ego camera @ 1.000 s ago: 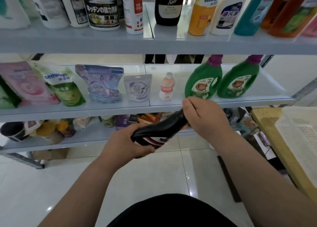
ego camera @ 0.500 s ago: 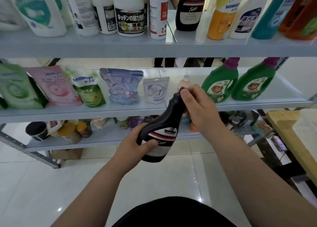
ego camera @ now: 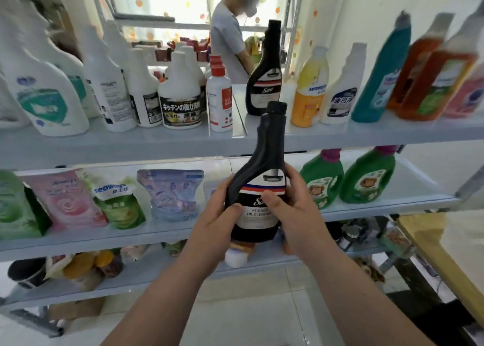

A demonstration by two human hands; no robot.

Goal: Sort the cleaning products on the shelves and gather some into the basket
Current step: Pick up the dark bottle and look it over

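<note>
two-handed hold: left hand (ego camera: 217, 216) and right hand (ego camera: 293, 207) curl round an upright black plastic long-necked bottle (ego camera: 258, 186), just below the grey upper shelf (ego camera: 366, 136). likely shelving; next, raise it beside its twin (ego camera: 264, 86).

The black bottle (ego camera: 258, 188) is smooth, glossy plastic. Behind it, the shelf (ego camera: 104, 146) looks like pale painted metal; left of it, pouches (ego camera: 170, 193) are shiny film; right of it, a tabletop (ego camera: 429, 243) shows matt wood.
</note>
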